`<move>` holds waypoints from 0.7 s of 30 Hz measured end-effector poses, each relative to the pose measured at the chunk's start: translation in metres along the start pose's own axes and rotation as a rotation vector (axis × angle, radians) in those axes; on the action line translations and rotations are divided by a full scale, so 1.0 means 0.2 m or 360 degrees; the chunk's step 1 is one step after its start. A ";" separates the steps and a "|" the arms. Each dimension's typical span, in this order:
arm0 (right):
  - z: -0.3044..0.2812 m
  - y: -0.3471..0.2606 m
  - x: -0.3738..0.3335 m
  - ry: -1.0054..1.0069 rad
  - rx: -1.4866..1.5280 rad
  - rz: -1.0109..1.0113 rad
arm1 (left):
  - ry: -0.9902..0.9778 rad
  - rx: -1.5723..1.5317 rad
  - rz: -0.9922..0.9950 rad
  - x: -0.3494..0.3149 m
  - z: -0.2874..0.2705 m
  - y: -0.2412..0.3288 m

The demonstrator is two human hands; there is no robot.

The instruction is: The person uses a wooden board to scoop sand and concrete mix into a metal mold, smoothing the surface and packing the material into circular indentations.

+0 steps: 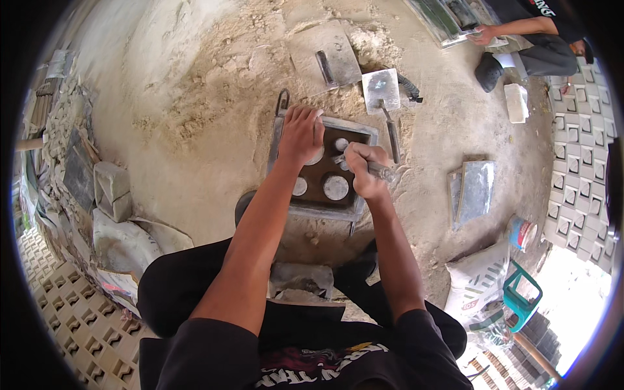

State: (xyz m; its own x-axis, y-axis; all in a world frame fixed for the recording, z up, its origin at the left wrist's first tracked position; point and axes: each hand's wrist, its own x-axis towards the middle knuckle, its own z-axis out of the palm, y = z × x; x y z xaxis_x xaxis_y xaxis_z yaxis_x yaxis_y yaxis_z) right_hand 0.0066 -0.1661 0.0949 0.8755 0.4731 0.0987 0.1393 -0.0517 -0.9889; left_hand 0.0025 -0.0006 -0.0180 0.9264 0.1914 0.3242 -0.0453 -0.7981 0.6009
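Observation:
A square metal mould (366,132) lies on the dusty floor in front of me, with several round pale discs (336,188) set in its brown inside. My left hand (301,135) rests over the mould's far left corner, fingers laid out together, and hides part of a disc. Above the mould's right half, my right hand (366,170) is closed round a grey-handled tool (382,171). Its handle sticks out to the right of my fist; the working end, near the small discs, is too blocked to name.
Beyond the mould lie a flat plate with a dark handle (325,68), a square trowel (381,91) and loose sandy powder (240,65). To the right are grey slabs (475,188), a white sack (478,279) and a green stool (522,296). Another person (543,39) works at the far right.

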 end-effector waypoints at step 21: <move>-0.10 -0.08 0.11 -0.0594 0.0031 0.0005 | -0.0004 -0.0009 0.0011 0.00 -0.01 -0.01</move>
State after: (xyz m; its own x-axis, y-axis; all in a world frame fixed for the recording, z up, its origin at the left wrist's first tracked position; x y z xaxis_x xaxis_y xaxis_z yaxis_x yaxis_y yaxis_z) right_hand 0.0336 -0.1729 0.1153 0.6465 0.7611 0.0518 0.1247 -0.0385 -0.9914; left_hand 0.0008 0.0020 -0.0168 0.9270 0.1846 0.3264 -0.0538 -0.7961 0.6028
